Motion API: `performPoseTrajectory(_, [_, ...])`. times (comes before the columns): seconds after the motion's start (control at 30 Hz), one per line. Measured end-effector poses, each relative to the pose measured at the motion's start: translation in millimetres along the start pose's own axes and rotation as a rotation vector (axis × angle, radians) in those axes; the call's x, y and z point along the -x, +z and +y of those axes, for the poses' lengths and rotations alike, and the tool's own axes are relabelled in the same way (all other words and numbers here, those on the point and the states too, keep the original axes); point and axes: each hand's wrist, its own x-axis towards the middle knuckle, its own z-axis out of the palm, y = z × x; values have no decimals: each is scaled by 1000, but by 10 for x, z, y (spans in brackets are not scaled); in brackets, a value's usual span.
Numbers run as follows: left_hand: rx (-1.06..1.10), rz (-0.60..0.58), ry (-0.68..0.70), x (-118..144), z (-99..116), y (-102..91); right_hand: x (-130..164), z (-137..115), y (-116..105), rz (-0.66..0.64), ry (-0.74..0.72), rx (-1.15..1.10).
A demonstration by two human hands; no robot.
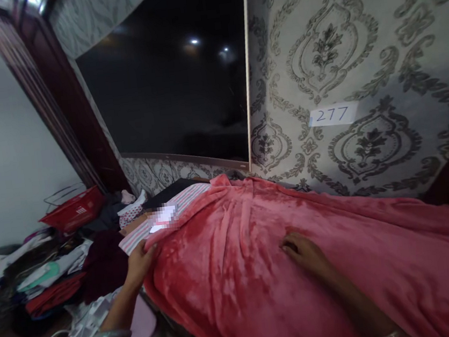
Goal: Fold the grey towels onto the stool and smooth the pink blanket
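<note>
Pink blanket (300, 268) lengthwise left-to-right, flat.

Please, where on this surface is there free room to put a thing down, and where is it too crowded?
The pink blanket lies bare between the right hand and the patterned wall, and also between both hands. The left hand holds its edge. Left of it is crowded: a striped cloth, heaped clothes and a red basket.
</note>
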Motion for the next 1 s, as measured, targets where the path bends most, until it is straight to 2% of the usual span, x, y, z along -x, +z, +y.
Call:
performPoseTrajectory(0.07, [-38,0,126,-17,25,6,11,21,21,12,-6,-13])
performPoseTrajectory(0.13, [-47,-73,196,-9,50,30,18,35,34,27,-6,-16])
performPoseTrajectory(0.2, [-67,-124,192,22,76,69,20,41,39,29,-5,-13])
performPoseTrajectory(0.33, [-87,-135,212,72,141,123,21,49,40,24,-9,-11])
performPoseTrajectory(0.43, [-106,-67,243,6,151,98,22,69,41,29,-19,-21])
performPoseTrajectory(0.53, [-196,86,163,-128,79,40,23,90,40,36,-26,-35])
performPoseTrajectory(0.6, [-256,108,135,-199,11,9,25,99,39,40,-29,-40])
performPoseTrajectory(0.87, [-280,-128,269,-167,-59,30,44,80,13,38,-17,-31])
performPoseTrajectory(0.93, [-273,-85,242,-175,-87,28,40,77,3,35,-23,-32])
performPoseTrajectory(1.0, [-286,43,210,-202,-122,15,37,78,0,34,-33,-37])
